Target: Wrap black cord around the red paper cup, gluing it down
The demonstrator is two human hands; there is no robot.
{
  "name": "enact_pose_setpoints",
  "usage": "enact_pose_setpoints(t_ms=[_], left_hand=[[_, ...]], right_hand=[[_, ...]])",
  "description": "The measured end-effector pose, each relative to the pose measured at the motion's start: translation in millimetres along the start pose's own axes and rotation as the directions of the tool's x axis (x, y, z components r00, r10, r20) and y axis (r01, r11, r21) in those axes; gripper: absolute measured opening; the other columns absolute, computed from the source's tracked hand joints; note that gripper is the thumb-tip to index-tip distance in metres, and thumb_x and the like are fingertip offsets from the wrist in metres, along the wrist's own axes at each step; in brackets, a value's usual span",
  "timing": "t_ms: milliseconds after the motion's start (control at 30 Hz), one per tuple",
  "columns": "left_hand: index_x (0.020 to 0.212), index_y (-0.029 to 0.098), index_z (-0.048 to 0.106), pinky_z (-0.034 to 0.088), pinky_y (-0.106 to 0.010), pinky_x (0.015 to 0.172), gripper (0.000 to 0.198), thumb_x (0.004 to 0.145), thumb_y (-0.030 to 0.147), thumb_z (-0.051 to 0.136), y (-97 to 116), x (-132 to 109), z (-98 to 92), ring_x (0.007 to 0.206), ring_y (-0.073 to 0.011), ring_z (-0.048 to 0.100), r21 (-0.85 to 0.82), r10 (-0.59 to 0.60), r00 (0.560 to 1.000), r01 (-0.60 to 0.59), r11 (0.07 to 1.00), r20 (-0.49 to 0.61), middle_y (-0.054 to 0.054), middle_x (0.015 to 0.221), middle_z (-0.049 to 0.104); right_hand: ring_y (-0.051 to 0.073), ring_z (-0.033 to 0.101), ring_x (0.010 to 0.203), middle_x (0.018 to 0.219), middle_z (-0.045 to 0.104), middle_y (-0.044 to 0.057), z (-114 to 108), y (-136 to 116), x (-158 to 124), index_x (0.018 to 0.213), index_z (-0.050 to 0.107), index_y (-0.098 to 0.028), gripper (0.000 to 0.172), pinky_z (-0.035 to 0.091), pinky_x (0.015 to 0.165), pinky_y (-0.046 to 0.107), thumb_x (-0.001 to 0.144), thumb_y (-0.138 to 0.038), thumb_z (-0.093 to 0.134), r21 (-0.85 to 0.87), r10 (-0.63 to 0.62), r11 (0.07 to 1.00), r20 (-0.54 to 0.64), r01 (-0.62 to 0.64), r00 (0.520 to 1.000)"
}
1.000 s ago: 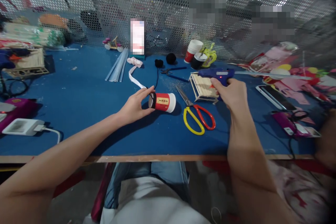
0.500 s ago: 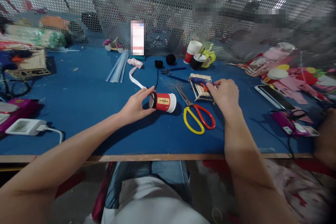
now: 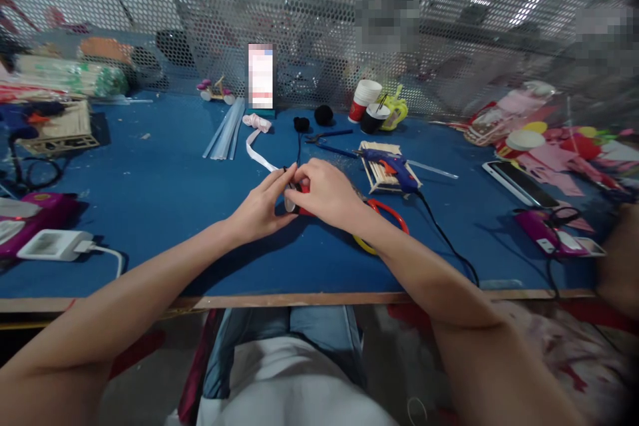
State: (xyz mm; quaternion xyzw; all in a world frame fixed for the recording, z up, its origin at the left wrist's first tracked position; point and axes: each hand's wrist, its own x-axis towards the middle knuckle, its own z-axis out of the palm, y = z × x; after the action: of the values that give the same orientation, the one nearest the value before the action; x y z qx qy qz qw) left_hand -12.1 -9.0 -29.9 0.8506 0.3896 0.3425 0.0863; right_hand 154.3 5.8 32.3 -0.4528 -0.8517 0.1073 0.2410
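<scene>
My left hand [image 3: 257, 210] is closed around the bottom end of a red and white paper cup [image 3: 290, 202] lying on its side. A band of black yarn circles that end. My right hand [image 3: 324, 192] covers most of the cup, its thumb and curled fingers pinched together at the yarn band; what lies between the fingertips is hidden. From a small black yarn ball [image 3: 301, 124] a strand runs down toward the hands. Under my right wrist are scissors [image 3: 392, 210] with red and yellow handles. A blue glue gun [image 3: 394, 166] rests on a small wooden-stick rack [image 3: 375, 180].
Behind the hands lie white ribbon [image 3: 258, 122], clear glue sticks [image 3: 225, 130], blue-handled pliers [image 3: 337, 148] and another black ball [image 3: 324, 115]. Stacked paper cups [image 3: 364, 100] stand near a phone [image 3: 261, 76]. A person's arm [image 3: 622, 263] shows at right. The glue gun's cord [image 3: 446, 239] reaches the table edge.
My right hand has let go of the glue gun, now resting on the rack, and moved left onto the cup. My left hand stays on the cup.
</scene>
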Motion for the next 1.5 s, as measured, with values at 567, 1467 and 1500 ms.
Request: enact_pose_setpoints(t_ms=[567, 1467, 1500], left_hand=[[0.146, 0.027, 0.024, 0.043, -0.048, 0.104, 0.093, 0.069, 0.024, 0.075, -1, 2, 7.6, 0.112, -0.0240, 0.058, -0.605, -0.107, 0.981, 0.184, 0.775, 0.161, -0.009, 0.116, 0.058], [0.147, 0.022, 0.022, 0.047, -0.045, 0.102, 0.089, 0.073, 0.022, 0.071, 10, -1, 5.8, 0.116, -0.0254, 0.058, -0.426, -0.015, 0.990, 0.075, 0.902, 0.143, -0.014, 0.127, 0.056], [0.147, 0.023, 0.022, 0.047, -0.045, 0.102, 0.089, 0.073, 0.022, 0.071, 10, -1, 5.5, 0.116, -0.0254, 0.058, -0.421, -0.010, 0.990, 0.070, 0.904, 0.143, -0.015, 0.127, 0.056]], right_hand=[[0.008, 0.041, 0.053, 0.060, 0.052, -0.004, -17, 34, -17, 0.068, 0.054, -0.018, 0.023, 0.036, 0.053, 0.025, 0.078, -0.037, 0.064, 0.534, 0.145, 0.840, -0.054, -0.093, 0.988], [0.008, 0.040, 0.053, 0.061, 0.052, -0.004, -4, 43, -13, 0.070, 0.053, -0.018, 0.019, 0.033, 0.053, 0.025, 0.080, -0.034, 0.059, 0.440, 0.116, 0.890, 0.036, -0.120, 0.993], [0.008, 0.040, 0.053, 0.061, 0.051, -0.004, -4, 43, -13, 0.070, 0.053, -0.018, 0.019, 0.032, 0.053, 0.025, 0.080, -0.034, 0.058, 0.421, 0.114, 0.899, 0.044, -0.122, 0.992]])
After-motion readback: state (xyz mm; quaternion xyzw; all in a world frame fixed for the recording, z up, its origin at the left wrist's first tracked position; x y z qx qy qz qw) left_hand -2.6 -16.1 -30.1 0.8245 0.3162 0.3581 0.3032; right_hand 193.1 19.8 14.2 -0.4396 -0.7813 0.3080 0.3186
